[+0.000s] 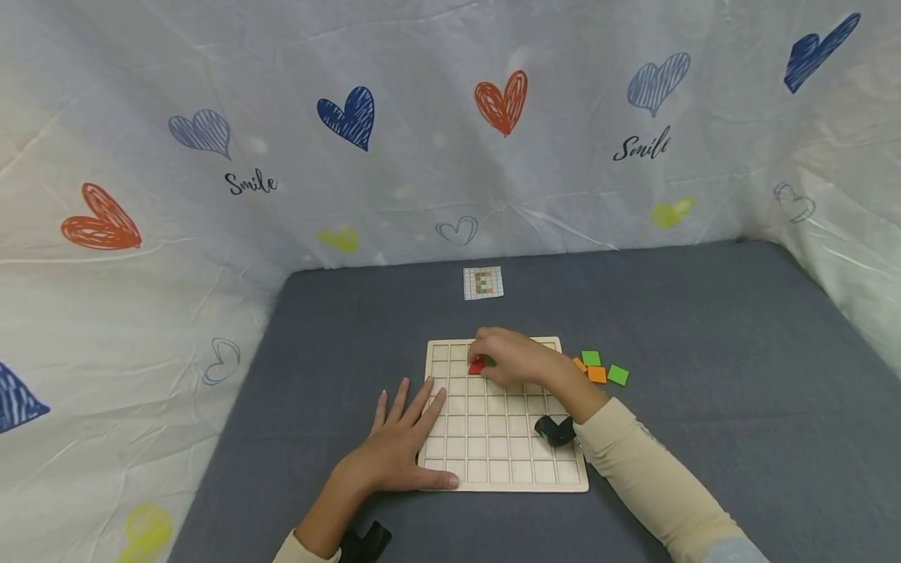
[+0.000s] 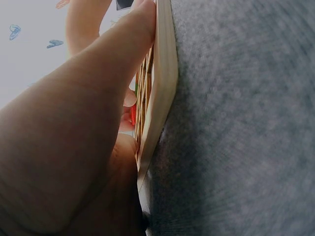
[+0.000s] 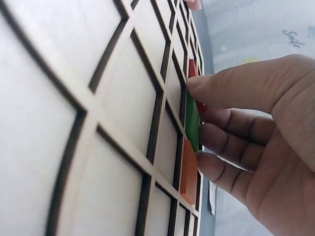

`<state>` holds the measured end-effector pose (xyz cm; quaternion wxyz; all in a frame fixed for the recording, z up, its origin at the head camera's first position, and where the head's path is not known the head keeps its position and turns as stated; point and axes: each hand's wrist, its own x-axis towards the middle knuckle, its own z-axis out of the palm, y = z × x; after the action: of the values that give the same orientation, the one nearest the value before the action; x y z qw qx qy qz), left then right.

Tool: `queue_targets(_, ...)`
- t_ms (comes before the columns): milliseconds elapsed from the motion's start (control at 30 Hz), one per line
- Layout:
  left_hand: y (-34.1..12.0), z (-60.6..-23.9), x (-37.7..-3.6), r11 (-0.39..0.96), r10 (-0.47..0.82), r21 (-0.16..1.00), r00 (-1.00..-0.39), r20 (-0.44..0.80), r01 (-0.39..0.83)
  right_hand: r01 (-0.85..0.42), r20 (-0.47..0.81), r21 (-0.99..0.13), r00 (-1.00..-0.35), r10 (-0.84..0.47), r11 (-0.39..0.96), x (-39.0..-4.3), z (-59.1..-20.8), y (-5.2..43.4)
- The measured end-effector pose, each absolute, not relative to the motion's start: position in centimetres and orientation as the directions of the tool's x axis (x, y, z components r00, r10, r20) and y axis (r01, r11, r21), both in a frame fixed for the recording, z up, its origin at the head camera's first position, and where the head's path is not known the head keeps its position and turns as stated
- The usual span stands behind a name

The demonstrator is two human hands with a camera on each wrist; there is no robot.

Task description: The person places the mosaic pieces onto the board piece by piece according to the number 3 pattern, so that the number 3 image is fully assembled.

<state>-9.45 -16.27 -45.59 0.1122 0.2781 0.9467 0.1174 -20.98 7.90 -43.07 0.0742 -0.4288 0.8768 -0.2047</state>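
A pale wooden grid board point(image 1: 476, 448) lies on the grey cloth. Spread out at its left edge, my left hand point(image 1: 394, 456) has its thumb on the near left corner and fingertips along the left side. My right hand point(image 1: 514, 356) is over the far rows, pinching a red tile point(image 1: 476, 366) between thumb and fingers. In the right wrist view, a green tile point(image 3: 192, 123) and an orange tile point(image 3: 188, 172) sit in line with the red one, in the far part of the grid. The right fingertips are close against the green tile. My palm hides these from above.
Right of the board lie loose tiles: green tiles point(image 1: 619, 375) and orange tiles point(image 1: 597, 374). A small card with a coloured grid pattern point(image 1: 483, 283) lies beyond the board. A white curtain with hearts point(image 1: 422, 180) stands behind the table. Black wrist devices point(image 1: 554, 431) show near both wrists.
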Motion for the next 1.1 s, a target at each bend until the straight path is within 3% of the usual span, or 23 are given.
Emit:
queue_targets(367,-16.21,-45.75,-9.5,0.822,0.552,0.253,-0.822,-0.138,0.51,-0.691,0.013,-0.431,-0.648,-0.761,0.581,-20.92,-43.02,7.67)
queue_targets(700,-16.18,-45.56,-9.46,0.818,0.555,0.269,-0.82,-0.141,0.508,-0.722,0.043,-0.401,-0.63,-0.776,0.564,-20.87,-43.14,7.62)
queue_targets(1100,-15.98,-45.61,-9.42,0.831,0.539,0.239,-0.834,-0.123,0.502,-0.799,0.182,-0.295,-0.585,-0.79,0.524,-20.13,-43.22,7.35)
